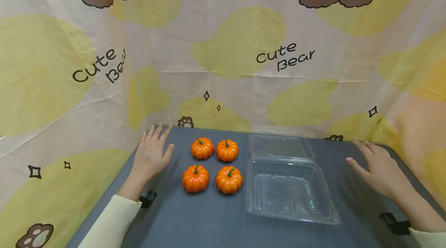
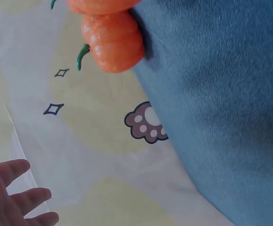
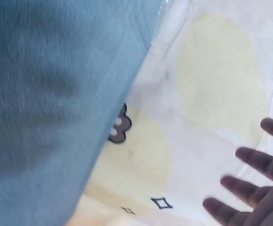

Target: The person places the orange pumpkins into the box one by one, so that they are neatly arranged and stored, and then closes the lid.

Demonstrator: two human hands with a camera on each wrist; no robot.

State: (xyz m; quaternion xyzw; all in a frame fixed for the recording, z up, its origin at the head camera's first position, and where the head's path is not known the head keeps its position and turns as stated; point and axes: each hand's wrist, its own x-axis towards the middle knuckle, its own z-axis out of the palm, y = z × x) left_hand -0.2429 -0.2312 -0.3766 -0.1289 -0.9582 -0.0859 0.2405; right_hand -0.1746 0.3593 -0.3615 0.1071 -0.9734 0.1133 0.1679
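Several small orange pumpkins (image 1: 211,164) with green stems sit in a square on the blue-grey table (image 1: 195,217). Right of them lies a clear plastic clamshell box (image 1: 289,190), lid (image 1: 278,146) flipped open toward the back, with nothing inside. My left hand (image 1: 151,154) rests flat on the table left of the pumpkins, fingers straight, holding nothing. My right hand (image 1: 378,166) lies flat on the table right of the box, fingers spread. The left wrist view shows a pumpkin (image 2: 113,41) at the table's back edge and my left fingertips (image 2: 13,197). The right wrist view shows my right fingertips (image 3: 249,188).
A cream and yellow "Cute Bear" cloth (image 1: 223,66) hangs as a wall behind and to both sides of the table. Black wrist straps (image 1: 148,198) sit on both forearms. The table's front part (image 1: 195,224) is bare cloth.
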